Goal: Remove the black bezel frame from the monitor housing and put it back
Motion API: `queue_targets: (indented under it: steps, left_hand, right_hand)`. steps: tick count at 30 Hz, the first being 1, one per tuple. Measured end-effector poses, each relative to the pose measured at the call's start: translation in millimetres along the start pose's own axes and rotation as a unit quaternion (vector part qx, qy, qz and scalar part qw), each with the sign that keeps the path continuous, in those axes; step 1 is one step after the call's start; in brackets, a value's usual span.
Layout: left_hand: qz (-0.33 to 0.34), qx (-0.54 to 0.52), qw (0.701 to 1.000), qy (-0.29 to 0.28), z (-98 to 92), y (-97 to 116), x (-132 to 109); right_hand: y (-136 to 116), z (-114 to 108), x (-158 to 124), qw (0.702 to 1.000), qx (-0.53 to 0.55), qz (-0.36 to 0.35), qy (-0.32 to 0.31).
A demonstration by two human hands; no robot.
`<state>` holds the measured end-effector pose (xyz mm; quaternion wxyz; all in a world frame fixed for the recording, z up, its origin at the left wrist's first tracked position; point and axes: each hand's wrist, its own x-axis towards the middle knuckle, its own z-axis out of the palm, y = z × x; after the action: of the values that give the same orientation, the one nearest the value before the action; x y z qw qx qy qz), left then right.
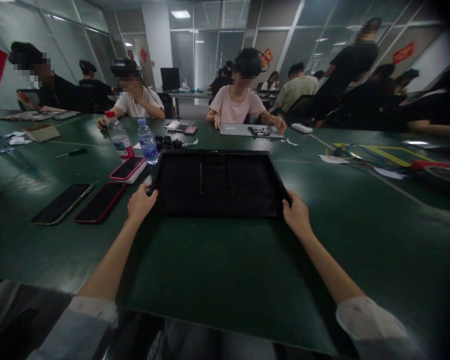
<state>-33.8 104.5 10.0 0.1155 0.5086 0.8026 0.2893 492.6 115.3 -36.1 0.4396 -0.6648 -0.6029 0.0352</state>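
A wide black rectangular casing [180, 185], shallow with a raised rim and like a monitor's shell, lies in front of me on the green table [217, 270]. My left hand [141, 202] grips its left edge, thumb on top and fingers curled over the side. Around the right edge, my right hand [297, 212] is closed in the same way. Two thin upright lines and a small raised block show in the casing's middle. The fingers under the rim are partly hidden. Close to my left hand lies a phone in a red case [100, 202].
Left of the casing are a black phone [62, 204], a pink-edged phone [128, 168] on a white box, and two bottles, one red-capped [119, 135], one blue-capped [147, 141]. A screwdriver [77, 151] lies farther left. Opposite, a person [240, 102] touches a silver panel [243, 130]. Cables [375, 152] lie right.
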Motion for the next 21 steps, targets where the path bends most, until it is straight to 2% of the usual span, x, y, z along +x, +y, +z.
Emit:
queue_targets:
  steps: [3,7,9,13,21]
  left_hand:
    - [0.03,0.034,0.999,0.013,3.3,6,-8]
    - [0.137,0.067,0.981,0.12,8.2,13,-15]
    - [0.194,0.073,0.968,0.144,9.4,15,-17]
    - [0.272,0.087,0.954,0.089,12.8,14,-19]
    - [0.258,0.095,0.96,0.062,20.8,8,-14]
  right_hand:
    - [1,1,0,1.0,-0.009,-0.004,0.012]
    - [3,3,1,1.0,-0.02,-0.02,0.012]
    - [2,2,0,0.999,-0.027,-0.017,0.007]
    - [-2,-1,-1,1.0,-0.029,-0.007,0.002]
    - [2,3,1,1.0,0.013,0.008,0.001]
